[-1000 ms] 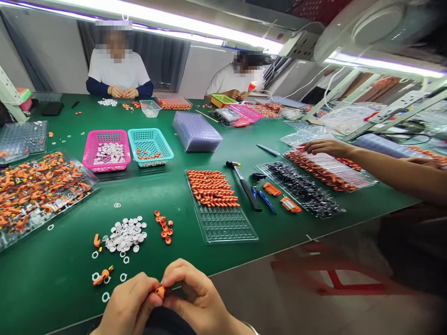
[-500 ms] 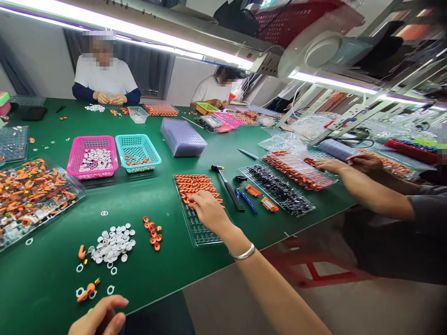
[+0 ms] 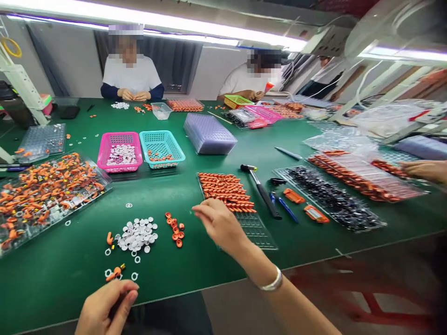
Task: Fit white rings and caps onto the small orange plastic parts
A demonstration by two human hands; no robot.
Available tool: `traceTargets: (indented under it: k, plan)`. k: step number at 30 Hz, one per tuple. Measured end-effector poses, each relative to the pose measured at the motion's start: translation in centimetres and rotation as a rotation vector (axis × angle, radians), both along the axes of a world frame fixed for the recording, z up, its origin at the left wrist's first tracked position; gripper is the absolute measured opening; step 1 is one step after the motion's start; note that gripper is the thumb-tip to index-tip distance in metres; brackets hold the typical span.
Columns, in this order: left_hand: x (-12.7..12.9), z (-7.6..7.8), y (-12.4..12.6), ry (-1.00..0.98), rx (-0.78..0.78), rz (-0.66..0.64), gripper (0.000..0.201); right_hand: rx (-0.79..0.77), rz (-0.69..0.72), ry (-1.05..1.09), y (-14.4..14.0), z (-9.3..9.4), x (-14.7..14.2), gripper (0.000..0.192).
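Right hand [image 3: 218, 223] has drawn back off the parts tray [image 3: 256, 230]; no legible writing.

Single head-worn view, looking forward and down, close over green table [image 3: 195, 274], co-workers opposite

Hammer [image 3: 261, 190] lies right of the parts tray [image 3: 237, 209].

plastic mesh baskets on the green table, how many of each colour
pink plastic mesh baskets: 2
teal plastic mesh basket: 1
yellow-green plastic mesh basket: 1
total: 4
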State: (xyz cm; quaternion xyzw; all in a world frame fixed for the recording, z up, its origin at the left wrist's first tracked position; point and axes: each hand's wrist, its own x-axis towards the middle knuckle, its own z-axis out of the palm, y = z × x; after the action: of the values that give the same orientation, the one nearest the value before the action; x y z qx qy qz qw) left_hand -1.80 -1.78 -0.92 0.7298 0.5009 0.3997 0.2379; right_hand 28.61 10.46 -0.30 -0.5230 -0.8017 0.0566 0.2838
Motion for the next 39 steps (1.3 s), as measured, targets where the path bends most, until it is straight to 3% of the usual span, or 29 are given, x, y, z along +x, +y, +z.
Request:
traceTargets:
  k: [4,8,13,15,18,22,27,30,36,39]
  plan:
    - [-1.7,1.4,2.2,0.225,0.105,0.120,0.010,-0.050,0.284,0.110,-3.3,-0.5,-6.6,0.019]
    - [-3.4,2.7,3.6,0.341,-0.018,0.214,0.020,-0.103,0.436,0.162,-5.5,-1.1,-12.2,0.022]
    - [-4.3,3.0,2.6,0.318,-0.205,0.166,0.021,-0.174,0.520,0.084,-6.4,-1.1,-15.8,0.014]
    - [-4.4,3.0,2.0,0.269,-0.272,0.152,0.021,-0.196,0.527,0.150,-6.6,-1.1,-16.0,0.015]
    - [-4.2,3.1,1.4,0.135,-0.373,0.150,0.020,-0.278,0.506,0.444,-7.1,-1.2,-15.4,0.022]
    - [-2.9,3.3,0.9,-0.199,-0.597,0.079,0.025,-0.314,0.445,0.780,-8.4,-1.4,-14.0,0.021]
    - [-0.1,2.8,0.6,-0.660,-0.813,0.017,0.031,-0.016,0.415,0.754,-9.9,-1.4,-12.8,0.036]
    - [0.9,2.2,0.6,-0.820,-0.836,-0.007,0.027,0.002,0.398,0.756,-10.4,-0.9,-12.5,0.039]
    - [1.3,1.8,0.4,-0.858,-0.841,0.000,0.022,-0.182,0.341,0.969,-11.2,-0.3,-12.5,0.020]
    - [1.3,2.2,0.3,-0.725,-0.713,0.056,0.016,-0.213,0.319,0.982,-11.5,-0.6,-12.5,0.020]
